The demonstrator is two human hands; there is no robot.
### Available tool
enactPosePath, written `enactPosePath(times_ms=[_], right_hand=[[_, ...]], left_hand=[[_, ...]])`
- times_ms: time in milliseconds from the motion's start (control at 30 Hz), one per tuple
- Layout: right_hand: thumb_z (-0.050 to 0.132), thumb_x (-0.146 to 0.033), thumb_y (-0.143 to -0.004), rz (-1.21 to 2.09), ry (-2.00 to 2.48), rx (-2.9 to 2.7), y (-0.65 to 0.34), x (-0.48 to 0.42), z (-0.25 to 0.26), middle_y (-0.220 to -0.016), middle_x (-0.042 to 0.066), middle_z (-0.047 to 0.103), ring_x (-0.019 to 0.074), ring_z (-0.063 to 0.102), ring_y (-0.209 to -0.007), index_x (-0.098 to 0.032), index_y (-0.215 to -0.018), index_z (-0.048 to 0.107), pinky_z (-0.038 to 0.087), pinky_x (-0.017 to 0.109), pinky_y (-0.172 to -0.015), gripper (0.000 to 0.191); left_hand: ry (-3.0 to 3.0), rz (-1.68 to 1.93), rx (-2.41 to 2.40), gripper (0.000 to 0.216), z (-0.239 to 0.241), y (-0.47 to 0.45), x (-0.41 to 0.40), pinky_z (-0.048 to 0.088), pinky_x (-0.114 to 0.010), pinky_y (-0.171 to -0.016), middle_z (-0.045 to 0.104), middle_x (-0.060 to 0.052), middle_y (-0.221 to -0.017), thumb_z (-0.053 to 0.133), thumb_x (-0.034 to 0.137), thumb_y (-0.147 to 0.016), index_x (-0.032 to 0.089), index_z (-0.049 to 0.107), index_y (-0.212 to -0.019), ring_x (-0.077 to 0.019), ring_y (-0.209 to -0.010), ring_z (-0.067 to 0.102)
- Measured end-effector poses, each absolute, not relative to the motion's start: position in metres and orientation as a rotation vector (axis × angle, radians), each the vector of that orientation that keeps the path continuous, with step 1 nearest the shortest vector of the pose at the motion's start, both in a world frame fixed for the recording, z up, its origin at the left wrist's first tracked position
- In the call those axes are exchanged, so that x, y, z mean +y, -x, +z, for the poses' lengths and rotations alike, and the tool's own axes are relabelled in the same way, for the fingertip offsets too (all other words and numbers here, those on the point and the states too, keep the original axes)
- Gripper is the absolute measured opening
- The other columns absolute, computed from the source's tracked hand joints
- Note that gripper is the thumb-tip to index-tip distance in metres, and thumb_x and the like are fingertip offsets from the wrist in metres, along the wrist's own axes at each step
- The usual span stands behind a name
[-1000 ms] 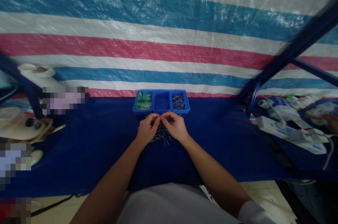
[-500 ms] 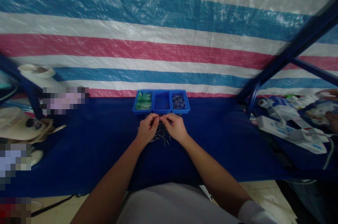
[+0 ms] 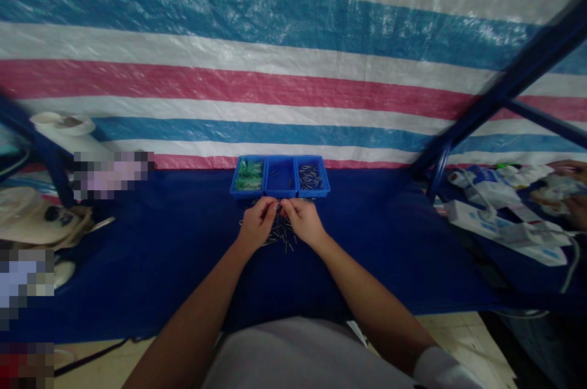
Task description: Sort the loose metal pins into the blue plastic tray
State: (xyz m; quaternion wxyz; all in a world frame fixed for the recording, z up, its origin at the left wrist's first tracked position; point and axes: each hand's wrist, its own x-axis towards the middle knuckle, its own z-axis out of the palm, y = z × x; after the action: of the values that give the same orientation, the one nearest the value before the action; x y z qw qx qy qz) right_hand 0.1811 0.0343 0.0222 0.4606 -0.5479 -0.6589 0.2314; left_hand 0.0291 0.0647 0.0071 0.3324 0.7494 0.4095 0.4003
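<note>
My left hand (image 3: 255, 224) and my right hand (image 3: 304, 221) meet fingertip to fingertip over a loose heap of thin metal pins (image 3: 280, 235) on the dark blue table cover (image 3: 160, 254). Both hands are pinched closed on something small between them, too small to name. Just beyond the hands stands a blue tray (image 3: 280, 191) with three compartments: green pieces (image 3: 249, 175) on the left, a few pins in the middle, more pins (image 3: 310, 177) on the right.
A striped tarp (image 3: 275, 71) hangs behind the table. White power strips and cables (image 3: 499, 224) lie at the right beside a blue frame post (image 3: 440, 169); another person's hand (image 3: 575, 205) shows at the far right edge. Cups and a roll (image 3: 64, 126) stand at the left.
My hands have stayed over the pin heap, with the fingertips shifting slightly closer together. The other person's hand at the far right has moved.
</note>
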Motion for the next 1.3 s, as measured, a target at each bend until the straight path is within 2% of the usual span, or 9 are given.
enactPosePath(times_ms=[200, 267, 400, 467, 600, 767, 1000, 1167, 1300], right_hand=[[0.04, -0.041, -0.095, 0.601, 1.362, -1.626, -0.1817, 0.0332, 0.0227, -0.06, 0.001, 0.061, 0.0124, 0.057, -0.057, -0.018, -0.061, 0.061, 0.042, 0.024, -0.061, 0.047], [0.043, -0.039, -0.094, 0.583, 1.355, -1.625, -0.1813, 0.0337, 0.0224, -0.063, 0.002, 0.064, 0.0134, 0.059, -0.06, -0.018, -0.066, 0.064, 0.043, 0.024, -0.062, 0.041], [0.056, -0.033, -0.087, 0.564, 1.342, -1.542, -0.179, 0.0349, 0.0208, -0.075, 0.003, 0.067, 0.0145, 0.06, -0.065, -0.019, -0.086, 0.068, 0.046, 0.025, -0.061, 0.018], [0.059, -0.03, -0.084, 0.578, 1.321, -1.501, -0.178, 0.0351, 0.0199, -0.077, 0.003, 0.067, 0.0142, 0.06, -0.064, -0.019, -0.092, 0.067, 0.048, 0.024, -0.06, 0.016], [0.06, -0.027, -0.084, 0.549, 1.271, -1.509, -0.178, 0.035, 0.0191, -0.081, 0.004, 0.067, 0.0143, 0.061, -0.066, -0.019, -0.089, 0.068, 0.049, 0.025, -0.061, 0.012], [0.06, -0.026, -0.084, 0.525, 1.271, -1.532, -0.1795, 0.0351, 0.0198, -0.081, 0.004, 0.067, 0.0145, 0.06, -0.066, -0.019, -0.088, 0.068, 0.048, 0.025, -0.061, 0.012], [0.051, -0.027, -0.09, 0.504, 1.314, -1.601, -0.1811, 0.034, 0.0235, -0.084, 0.005, 0.067, 0.0164, 0.061, -0.076, -0.019, -0.087, 0.064, 0.046, 0.027, -0.072, 0.016], [0.049, -0.031, -0.091, 0.489, 1.354, -1.602, -0.1826, 0.034, 0.0226, -0.08, 0.005, 0.066, 0.016, 0.06, -0.072, -0.018, -0.083, 0.063, 0.045, 0.026, -0.068, 0.02], [0.05, -0.035, -0.091, 0.488, 1.406, -1.583, -0.1825, 0.0344, 0.0219, -0.069, 0.002, 0.064, 0.0148, 0.058, -0.065, -0.019, -0.076, 0.063, 0.043, 0.025, -0.062, 0.026]], left_hand=[[-1.972, 1.053, 1.096, 0.023, 0.0078, -0.0294, 0.0647, 0.041, -0.021, -0.054, 0.057, 0.004, -0.062, 0.044, 0.036, -0.092, 0.019, 0.058, -0.099, -0.0095, -0.053, 0.054], [-1.981, 1.049, 1.114, 0.023, 0.0075, -0.0294, 0.0654, 0.041, -0.021, -0.055, 0.057, 0.003, -0.062, 0.044, 0.036, -0.092, 0.019, 0.058, -0.096, -0.01, -0.054, 0.055], [-1.984, 1.053, 1.158, 0.023, 0.0075, -0.0291, 0.0665, 0.042, -0.021, -0.056, 0.058, 0.003, -0.062, 0.042, 0.035, -0.092, 0.018, 0.058, -0.095, -0.011, -0.057, 0.057], [-1.995, 1.055, 1.174, 0.023, 0.0083, -0.0291, 0.0665, 0.042, -0.021, -0.057, 0.059, 0.002, -0.064, 0.042, 0.035, -0.093, 0.018, 0.058, -0.095, -0.0111, -0.058, 0.057], [-2.05, 1.038, 1.182, 0.023, 0.0106, -0.0299, 0.0659, 0.042, -0.021, -0.059, 0.063, 0.001, -0.071, 0.042, 0.034, -0.093, 0.017, 0.058, -0.094, -0.0106, -0.06, 0.058], [-2.052, 1.027, 1.173, 0.024, 0.0112, -0.0303, 0.0657, 0.04, -0.021, -0.057, 0.061, 0.002, -0.068, 0.043, 0.035, -0.092, 0.018, 0.059, -0.092, -0.0098, -0.056, 0.055], [-2.045, 1.018, 1.13, 0.026, 0.0132, -0.0302, 0.0634, 0.039, -0.021, -0.056, 0.06, 0.002, -0.068, 0.044, 0.037, -0.092, 0.017, 0.061, -0.09, -0.0093, -0.055, 0.052], [-2.039, 1.001, 1.096, 0.024, 0.0135, -0.0306, 0.0621, 0.039, -0.021, -0.055, 0.057, 0.003, -0.064, 0.047, 0.038, -0.09, 0.018, 0.061, -0.09, -0.0095, -0.055, 0.051], [-2.02, 1.008, 1.072, 0.023, 0.0119, -0.0306, 0.0626, 0.04, -0.02, -0.053, 0.057, 0.003, -0.062, 0.05, 0.039, -0.088, 0.019, 0.061, -0.092, -0.0098, -0.055, 0.051]])
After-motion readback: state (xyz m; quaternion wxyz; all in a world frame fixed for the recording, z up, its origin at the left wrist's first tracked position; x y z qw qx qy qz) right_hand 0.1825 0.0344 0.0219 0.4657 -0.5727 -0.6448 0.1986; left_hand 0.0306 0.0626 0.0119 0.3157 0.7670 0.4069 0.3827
